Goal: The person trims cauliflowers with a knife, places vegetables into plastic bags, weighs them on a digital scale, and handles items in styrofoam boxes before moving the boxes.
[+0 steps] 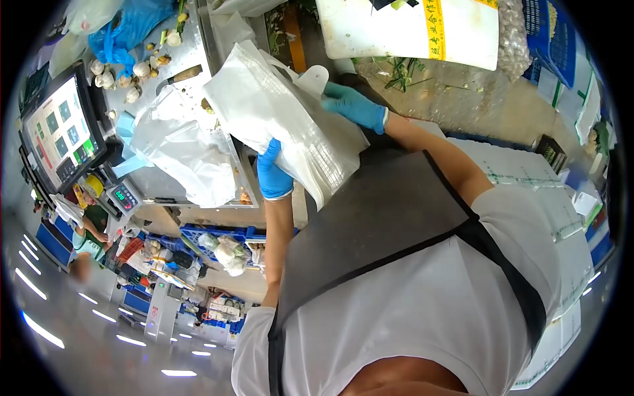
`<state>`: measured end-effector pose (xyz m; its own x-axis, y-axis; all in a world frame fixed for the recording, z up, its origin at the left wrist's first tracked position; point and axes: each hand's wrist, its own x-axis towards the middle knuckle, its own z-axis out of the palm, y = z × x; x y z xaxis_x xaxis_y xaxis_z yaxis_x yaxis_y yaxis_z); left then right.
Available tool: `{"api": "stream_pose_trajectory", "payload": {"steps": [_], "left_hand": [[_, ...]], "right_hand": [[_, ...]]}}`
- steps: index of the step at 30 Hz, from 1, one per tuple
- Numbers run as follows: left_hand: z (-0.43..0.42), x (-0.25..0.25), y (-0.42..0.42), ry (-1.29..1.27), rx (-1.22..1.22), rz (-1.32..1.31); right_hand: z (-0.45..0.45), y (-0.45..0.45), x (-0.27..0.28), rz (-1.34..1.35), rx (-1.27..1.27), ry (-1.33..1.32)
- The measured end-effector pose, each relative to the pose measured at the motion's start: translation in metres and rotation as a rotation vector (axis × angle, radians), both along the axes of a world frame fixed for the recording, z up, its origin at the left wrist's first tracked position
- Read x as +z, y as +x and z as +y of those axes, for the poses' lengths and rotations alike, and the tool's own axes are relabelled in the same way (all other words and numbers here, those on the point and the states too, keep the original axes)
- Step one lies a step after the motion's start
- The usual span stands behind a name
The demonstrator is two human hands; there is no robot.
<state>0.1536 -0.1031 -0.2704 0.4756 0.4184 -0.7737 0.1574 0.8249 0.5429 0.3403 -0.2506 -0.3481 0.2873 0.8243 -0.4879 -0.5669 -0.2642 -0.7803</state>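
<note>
A white plastic carrier bag (271, 109), or a flat bundle of such bags, spans the space in front of my apron. My left hand (274, 173), in a blue glove, is closed on its lower left edge, with the thumb on top. My right hand (353, 105), also blue-gloved, grips the bag's upper right side near a handle loop (314, 79); some of its fingertips are hidden by the plastic. More crumpled white bags (188, 148) lie on the metal table (244, 158) to the left. A knife with a wooden handle (185, 75) rests beyond them.
Garlic bulbs (140, 70) and a blue plastic bag (129, 36) are at the far left. A touchscreen (63, 125) and a digital display (123, 197) stand along the table's left side. Ahead is a white foam box (383, 33) with yellow tape. A person (92, 237) appears in the background.
</note>
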Motion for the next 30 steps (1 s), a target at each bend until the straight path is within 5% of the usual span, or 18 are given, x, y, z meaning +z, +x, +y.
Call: {"api": "stream_pose_trajectory", "payload": {"steps": [2,5,6,9,10,14,15,18,19,21,24,27,30], "left_hand": [[0.001,-0.007,-0.005,-0.063,0.030,0.014],[0.004,-0.009,0.003,-0.082,-0.025,0.095],[0.007,-0.010,0.007,-0.057,-0.077,0.148],[0.022,-0.038,0.010,0.002,-0.272,0.281],[0.028,-0.072,-0.009,0.062,-0.418,0.336],[0.031,-0.202,-0.051,0.148,-0.582,0.514],[0.026,-0.250,-0.084,0.346,-0.652,0.471],[0.020,-0.282,-0.095,0.863,-0.815,0.498],[0.022,-0.217,-0.040,0.941,-0.861,0.559],[0.031,-0.208,-0.028,0.976,-0.861,0.467],[0.051,-0.208,-0.027,1.511,-1.185,0.825],[0.085,-0.228,-0.013,1.620,-1.451,1.309],[0.115,-0.265,-0.032,1.441,-1.541,1.419]], "right_hand": [[0.012,0.012,0.009,0.088,-0.049,-0.278],[0.017,0.015,-0.037,-0.471,0.029,-0.544],[0.016,0.008,-0.057,-0.741,-0.091,-0.451],[0.016,0.004,-0.071,-0.781,-0.241,-0.382],[0.014,-0.004,-0.080,-0.722,-0.237,-0.407],[0.023,-0.012,-0.083,0.436,-0.561,-0.269],[0.023,-0.019,-0.091,0.489,-0.536,-0.232],[0.031,-0.034,-0.100,0.673,-0.465,-0.165],[0.035,-0.042,-0.109,0.686,-0.448,-0.132],[0.050,-0.042,-0.115,0.629,-0.377,-0.149],[0.066,-0.054,-0.138,0.555,-0.242,-0.157],[0.083,-0.056,-0.188,0.298,-0.150,-0.193],[0.116,-0.045,-0.196,0.041,0.036,-0.208]]}}
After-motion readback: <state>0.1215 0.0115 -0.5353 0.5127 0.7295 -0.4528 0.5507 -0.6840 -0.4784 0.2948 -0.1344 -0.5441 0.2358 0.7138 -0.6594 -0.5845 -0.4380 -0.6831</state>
